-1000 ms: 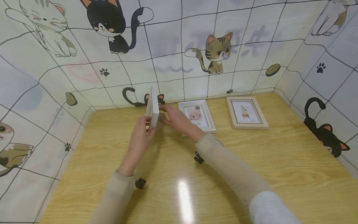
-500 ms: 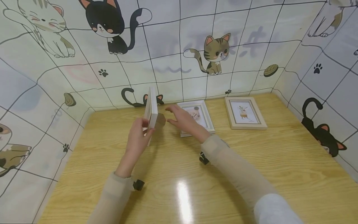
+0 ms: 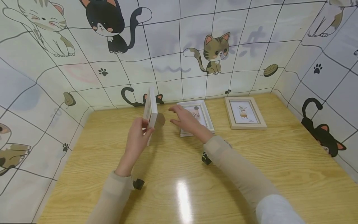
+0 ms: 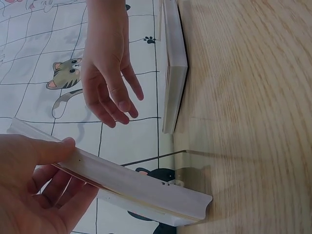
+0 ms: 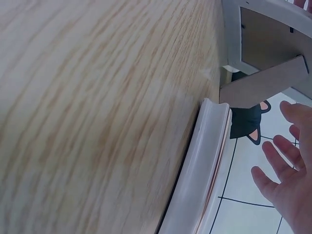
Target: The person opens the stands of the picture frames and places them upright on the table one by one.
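Note:
My left hand [image 3: 135, 138] grips the near side edge of a white picture frame [image 3: 153, 109], which stands upright on the table left of centre. The thumb lies on one side of it and the fingers on the other, as the left wrist view shows. From its grey back, a flat support leg [image 5: 263, 84] sticks out at an angle and reaches down toward the table. My right hand [image 3: 186, 120] hovers apart from that frame, fingers spread and loosely bent, holding nothing. Beneath it a second white picture frame [image 3: 210, 118] lies flat, partly covered by the hand.
A pale wood picture frame [image 3: 261, 116] with a plant picture lies flat at the right. Behind the wooden table [image 3: 240, 161] rises a white cloth wall [image 3: 167, 34] printed with cats and grid lines, with side walls at left and right.
My right hand has let go of the upright frame's back and drawn away to the right. The left hand still holds the frame in nearly the same place.

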Available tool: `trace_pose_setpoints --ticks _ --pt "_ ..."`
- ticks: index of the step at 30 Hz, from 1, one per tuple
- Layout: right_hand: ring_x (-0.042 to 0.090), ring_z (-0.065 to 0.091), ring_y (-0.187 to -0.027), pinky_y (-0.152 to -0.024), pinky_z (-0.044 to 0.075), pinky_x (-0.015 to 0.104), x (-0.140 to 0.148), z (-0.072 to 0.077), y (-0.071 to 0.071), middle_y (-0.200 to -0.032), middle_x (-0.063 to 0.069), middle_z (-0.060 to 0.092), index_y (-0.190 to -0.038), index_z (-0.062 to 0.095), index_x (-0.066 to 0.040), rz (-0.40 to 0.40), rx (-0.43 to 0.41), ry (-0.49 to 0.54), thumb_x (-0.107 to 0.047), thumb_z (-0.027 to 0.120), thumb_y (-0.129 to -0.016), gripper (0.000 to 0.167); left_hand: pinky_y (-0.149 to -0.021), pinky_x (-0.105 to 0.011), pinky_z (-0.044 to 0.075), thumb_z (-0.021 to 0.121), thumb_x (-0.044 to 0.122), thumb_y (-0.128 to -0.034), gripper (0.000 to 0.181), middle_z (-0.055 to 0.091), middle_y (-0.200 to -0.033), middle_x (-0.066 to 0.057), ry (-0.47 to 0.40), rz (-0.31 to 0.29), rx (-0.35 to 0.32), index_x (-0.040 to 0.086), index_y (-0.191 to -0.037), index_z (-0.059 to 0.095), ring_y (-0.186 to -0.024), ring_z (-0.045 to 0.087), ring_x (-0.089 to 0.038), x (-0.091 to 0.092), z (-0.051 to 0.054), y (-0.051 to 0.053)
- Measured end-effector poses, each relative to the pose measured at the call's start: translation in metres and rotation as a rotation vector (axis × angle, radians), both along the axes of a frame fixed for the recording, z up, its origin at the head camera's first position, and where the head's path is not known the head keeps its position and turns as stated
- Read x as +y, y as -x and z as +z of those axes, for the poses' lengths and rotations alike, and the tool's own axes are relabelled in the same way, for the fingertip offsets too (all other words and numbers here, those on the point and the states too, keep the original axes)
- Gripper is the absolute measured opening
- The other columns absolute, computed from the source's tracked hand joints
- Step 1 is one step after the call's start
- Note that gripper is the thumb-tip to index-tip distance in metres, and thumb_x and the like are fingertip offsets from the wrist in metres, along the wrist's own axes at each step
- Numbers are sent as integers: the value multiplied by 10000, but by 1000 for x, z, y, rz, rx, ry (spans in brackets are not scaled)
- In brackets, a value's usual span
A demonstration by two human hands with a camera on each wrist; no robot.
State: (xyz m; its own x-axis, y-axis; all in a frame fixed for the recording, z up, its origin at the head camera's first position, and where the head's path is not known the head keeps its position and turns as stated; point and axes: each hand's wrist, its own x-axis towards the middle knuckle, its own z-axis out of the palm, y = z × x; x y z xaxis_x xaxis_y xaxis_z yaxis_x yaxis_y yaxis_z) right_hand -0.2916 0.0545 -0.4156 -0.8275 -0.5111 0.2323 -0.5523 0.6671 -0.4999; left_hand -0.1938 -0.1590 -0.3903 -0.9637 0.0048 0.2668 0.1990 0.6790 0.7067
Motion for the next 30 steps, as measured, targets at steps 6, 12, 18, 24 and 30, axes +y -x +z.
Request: trace_pose_setpoints --ticks 6,12,18,24,30 --pt "248 580 -1253 -1018 536 371 3 1 -1 -1371 90 538 -1413 468 -96 -6 12 -14 -234 654 -973 498 -900 -440 604 700 98 -925 287 583 -1141 -194 11 24 -7 -33 -1116 529 -1067 637 -329 -1 1 2" --pt "243 583 -1249 -1018 534 366 8 0 -2 -1376 80 539 -1413 476 -98 -9 -1 -1 -231 660 -969 499 -866 -426 611 710 131 -923 284 611 -1130 -179 51 70 -23 -8 -1111 548 -1042 657 -315 -2 2 6" --pt "247 594 -1239 -1000 544 369 13 -3 -1 -1380 81 544 -1402 481 -89 -3 12 9 -226 666 -965 494 -844 -445 612 714 157 -924 297 626 -1112 -173 82 109 -27 8 -1115 542 -1013 666 -310 -3 3 9" --pt "255 596 -1232 -951 562 402 18 -2 -2 -1360 74 556 -1405 487 -109 -28 -2 -8 -239 667 -965 493 -788 -439 589 705 166 -922 269 622 -1045 -155 148 170 30 18 -1079 543 -937 648 -299 -3 3 15" --pt "269 590 -1231 -949 554 417 20 -1 -3 -1361 89 559 -1415 482 -106 -33 -17 -20 -242 656 -973 494 -727 -432 556 705 188 -924 277 591 -1028 -145 169 240 60 23 -1070 538 -906 626 -294 -2 1 22"
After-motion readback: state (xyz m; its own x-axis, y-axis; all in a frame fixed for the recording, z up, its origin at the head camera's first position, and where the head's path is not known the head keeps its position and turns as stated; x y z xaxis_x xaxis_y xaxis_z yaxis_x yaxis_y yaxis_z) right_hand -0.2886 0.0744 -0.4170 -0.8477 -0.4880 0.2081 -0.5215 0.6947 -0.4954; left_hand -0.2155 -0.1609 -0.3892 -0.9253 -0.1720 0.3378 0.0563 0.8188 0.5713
